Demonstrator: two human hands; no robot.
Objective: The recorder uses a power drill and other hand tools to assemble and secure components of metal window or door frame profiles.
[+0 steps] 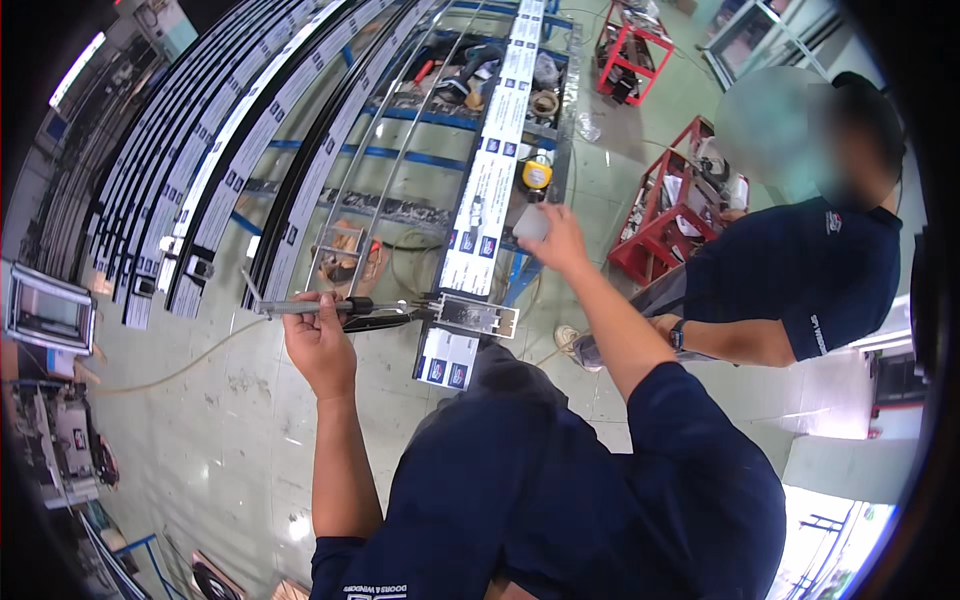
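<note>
Fingers of the left hand [320, 348] wrap around a silver-and-black metal hand tool [357, 306], its far end reaching the silver rectangular metal frame [478, 317] across a long white-filmed profile [503, 110]. Alongside, the right hand [560, 240], nearly closed, pinches a small whitish squarish piece [530, 224].

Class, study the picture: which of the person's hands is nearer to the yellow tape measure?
Right. The right hand is just below the tape measure in the picture, holding a whitish block; the left hand is farther off, lower and to the left, gripping a tool.
</note>
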